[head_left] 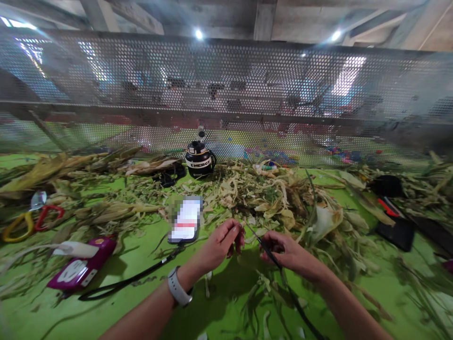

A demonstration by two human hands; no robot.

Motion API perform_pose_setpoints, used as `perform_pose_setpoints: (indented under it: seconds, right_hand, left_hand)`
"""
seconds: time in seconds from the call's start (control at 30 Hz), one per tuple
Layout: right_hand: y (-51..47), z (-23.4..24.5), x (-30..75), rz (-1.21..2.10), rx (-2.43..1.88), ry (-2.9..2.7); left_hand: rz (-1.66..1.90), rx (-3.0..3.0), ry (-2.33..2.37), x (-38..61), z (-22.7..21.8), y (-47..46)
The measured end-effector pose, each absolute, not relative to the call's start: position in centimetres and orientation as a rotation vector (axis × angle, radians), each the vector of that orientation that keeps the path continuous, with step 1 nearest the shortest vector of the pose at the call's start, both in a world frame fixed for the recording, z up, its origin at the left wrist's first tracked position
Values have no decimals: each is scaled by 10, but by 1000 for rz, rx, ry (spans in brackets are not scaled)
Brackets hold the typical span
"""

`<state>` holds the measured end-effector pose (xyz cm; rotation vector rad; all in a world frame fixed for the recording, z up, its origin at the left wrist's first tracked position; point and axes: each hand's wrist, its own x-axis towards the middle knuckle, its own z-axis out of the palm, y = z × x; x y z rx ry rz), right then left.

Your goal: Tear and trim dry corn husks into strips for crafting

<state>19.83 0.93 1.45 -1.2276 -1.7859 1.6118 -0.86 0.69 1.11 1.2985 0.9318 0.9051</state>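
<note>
My right hand [278, 250] is closed around a long dark stem [297, 304], which slants from the lower right up toward my other hand. Beside the stem's thin upper end is my left hand [228, 238], its fingers pinched together; whatever they hold is hidden. A watch with a pale band sits on the left wrist. Behind both hands spreads a heap of dried leaves and husks [272, 198]. Loose green leaves [267, 295] lie below the hands on the green tabletop [212, 309].
Left of my hands lie a lit phone [186, 219] with a black strap, a purple power bank [85, 264] and scissors [33, 219]. A black bottle [198, 163] stands before the perforated metal screen [226, 99]. Dark flat items [396, 231] lie at right.
</note>
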Motion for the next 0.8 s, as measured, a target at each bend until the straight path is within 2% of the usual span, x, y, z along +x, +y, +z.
perform_pose_setpoints:
  seconds: [0.8]
  right_hand:
    - [10,8,195,1399,-1317,-1731]
  left_hand:
    - [903,1280,940,-9,10,8]
